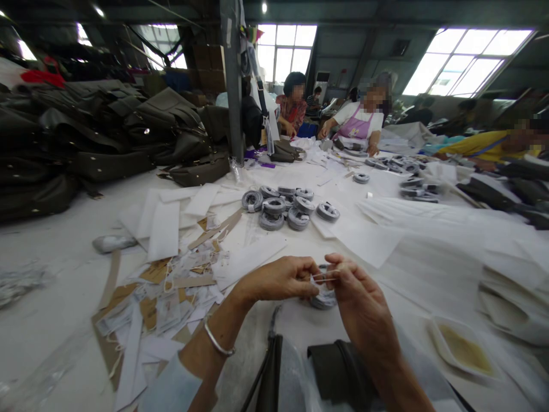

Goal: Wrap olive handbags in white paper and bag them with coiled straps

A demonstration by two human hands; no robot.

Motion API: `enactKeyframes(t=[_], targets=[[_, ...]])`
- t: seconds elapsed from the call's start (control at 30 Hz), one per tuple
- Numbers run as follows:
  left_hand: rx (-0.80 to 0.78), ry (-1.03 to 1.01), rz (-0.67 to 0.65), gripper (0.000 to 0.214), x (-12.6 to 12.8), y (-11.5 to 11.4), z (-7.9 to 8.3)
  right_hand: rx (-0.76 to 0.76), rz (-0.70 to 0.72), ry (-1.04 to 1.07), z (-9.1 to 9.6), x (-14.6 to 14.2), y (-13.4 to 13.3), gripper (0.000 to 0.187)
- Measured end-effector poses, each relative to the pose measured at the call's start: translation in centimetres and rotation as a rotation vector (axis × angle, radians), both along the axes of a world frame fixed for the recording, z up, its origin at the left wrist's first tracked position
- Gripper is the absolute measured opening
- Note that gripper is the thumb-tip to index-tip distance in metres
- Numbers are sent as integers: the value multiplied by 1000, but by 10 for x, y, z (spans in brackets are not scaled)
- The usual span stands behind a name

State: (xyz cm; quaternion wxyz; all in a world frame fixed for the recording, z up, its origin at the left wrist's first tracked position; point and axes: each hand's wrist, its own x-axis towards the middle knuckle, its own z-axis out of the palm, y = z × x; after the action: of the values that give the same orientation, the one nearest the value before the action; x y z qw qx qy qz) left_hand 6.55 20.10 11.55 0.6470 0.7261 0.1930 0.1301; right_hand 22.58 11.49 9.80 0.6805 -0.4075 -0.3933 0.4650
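At lower centre, the left hand (278, 280) and right hand (360, 303) are meeting, wrists angled inward. Both are pinching a coil (323, 298) tightly.

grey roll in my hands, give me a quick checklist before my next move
1. Both hands on the grey roll: left hand and right hand pinch it from either side. ok
2. Thin band taut between the fingertips, over the roll. ok
3. Band looped fully round the roll: the fingers hide it. cannot tell
4. Pile of rolls apart from the hands, farther up the table. ok
5. Dark bag below the wrists, apart from the roll. ok
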Motion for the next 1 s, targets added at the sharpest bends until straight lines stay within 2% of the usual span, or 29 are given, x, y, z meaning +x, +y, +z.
enactKeyframes(t=[0.07, 0.17, 0.3, 0.37, 0.53, 0.57, 0.67, 0.73, 0.83, 0.9, 1.0], targets=[[-46, -57, -54, 23, 0, 0, 1, -33, 55, 197, 7, 3, -1, 18], [-1, -154, -96, 21, -3, 1, 6, -28, 148, 433, 15, 9, -2, 16], [-23, -68, 17, 32, -10, 8, 7, 11, 188, 613, 22, 15, -4, 17], [-40, -26, 51, 36, -12, 9, 6, 3, 166, 577, 22, 14, -4, 16], [55, -106, 4, 56, 1, 0, -2, -30, 128, 425, 18, 5, -4, 16], [56, -96, -19, 51, 5, -3, -4, -32, 127, 423, 18, 4, -5, 16], [36, 18, -118, 16, 12, -7, -8, -12, 129, 482, 20, 7, -6, 17], [75, 90, -123, 14, 10, -4, -8, 14, 134, 550, 23, 12, -7, 16], [156, 140, -44, 13, 0, 5, -5, 34, 132, 607, 26, 18, -9, 14], [204, 181, 36, 15, -9, 13, -4, 9, 149, 570, 25, 22, -11, 13], [307, 368, 217, 18, -21, 21, -9, -97, 309, 398, 22, 26, -13, 17]])
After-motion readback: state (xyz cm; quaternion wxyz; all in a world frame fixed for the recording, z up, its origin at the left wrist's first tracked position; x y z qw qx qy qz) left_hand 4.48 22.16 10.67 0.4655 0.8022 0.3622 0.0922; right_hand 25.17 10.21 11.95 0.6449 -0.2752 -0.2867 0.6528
